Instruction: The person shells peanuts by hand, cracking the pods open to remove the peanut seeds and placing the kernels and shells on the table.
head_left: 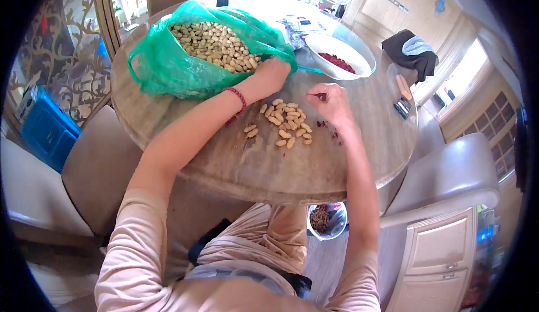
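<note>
My left hand (273, 77) rests at the right edge of a green plastic bag (163, 67), its fingers turned away and hidden from view. Inside the bag lies a big heap of unshelled peanuts (216, 48). My right hand (335, 105) is closed in a pinch over the table, with a small dark red peanut kernel (321, 96) at the fingertips. Between and below both hands, a loose pile of peanuts in their shells (289, 122) lies on the wooden table. A few dark red bits (321, 124) are scattered beside my right wrist.
A white bowl (318, 44) with red kernels (338, 62) stands behind my right hand. On the floor below the round table (269, 171) is a bin (336, 225) with shells. Chairs flank the table; a phone-like dark object (402, 107) lies near its right edge.
</note>
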{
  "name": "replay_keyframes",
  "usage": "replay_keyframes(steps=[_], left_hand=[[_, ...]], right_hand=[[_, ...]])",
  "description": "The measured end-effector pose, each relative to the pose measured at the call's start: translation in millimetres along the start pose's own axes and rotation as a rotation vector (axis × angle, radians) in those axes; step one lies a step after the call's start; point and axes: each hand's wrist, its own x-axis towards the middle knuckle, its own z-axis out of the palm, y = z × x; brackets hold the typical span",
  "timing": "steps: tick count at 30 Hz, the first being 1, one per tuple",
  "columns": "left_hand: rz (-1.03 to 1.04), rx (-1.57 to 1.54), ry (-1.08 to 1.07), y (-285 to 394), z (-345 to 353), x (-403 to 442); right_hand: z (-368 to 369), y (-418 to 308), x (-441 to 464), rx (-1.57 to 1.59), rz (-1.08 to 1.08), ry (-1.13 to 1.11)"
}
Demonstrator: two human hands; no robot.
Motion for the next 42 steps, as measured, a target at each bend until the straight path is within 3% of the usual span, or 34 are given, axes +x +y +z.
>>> replay_keyframes(steps=[8, 11, 13, 15, 17, 25, 28, 31, 34, 38, 42], left_hand=[[-0.062, 0.035, -0.018, -7.7, 23.4, 23.1], [-0.062, 0.01, -0.018, -11.2, 30.7, 21.5], [-0.069, -0.001, -0.017, -9.8, 27.5, 20.8], [-0.034, -0.002, -0.175, -6.1, 21.8, 13.6], [-0.05, -0.081, -0.141, -1.9, 12.2, 3.2], [0.004, -0.258, -0.057, 30.6, -37.4, -15.9], [0.116, -0.336, -0.003, 59.6, -51.7, -26.6], [0.295, -0.593, -0.102, 87.6, -51.1, -35.1], [0.398, -0.488, -0.2, 94.8, -46.1, -43.9], [0.319, -0.43, -0.343, 93.2, -38.1, -45.5], [0.415, -0.436, -0.314, 86.4, -32.5, -44.8]], right_hand=[[-4.1, 4.6, -3.9, -0.023, -0.031, 0.042], [-6.9, -0.9, -7.2, 0.1, -0.086, -0.072], [-10.7, -9.4, -9.6, 0.205, -0.025, -0.269], [-11.7, -10.5, -8.7, 0.186, -0.061, -0.304], [-10.8, -10.8, -8.0, 0.175, -0.092, -0.345], [-27.3, 1.5, -7.4, 0.142, -0.031, -0.214], [-27.0, 10.0, -7.2, 0.045, -0.064, -0.13], [-24.4, 22.0, -5.0, -0.041, -0.062, 0.008], [-22.3, 31.1, -4.2, -0.061, -0.062, 0.117], [-23.3, 29.8, -3.1, -0.1, -0.069, 0.203], [-24.5, 23.7, -3.2, -0.106, -0.096, 0.238]])
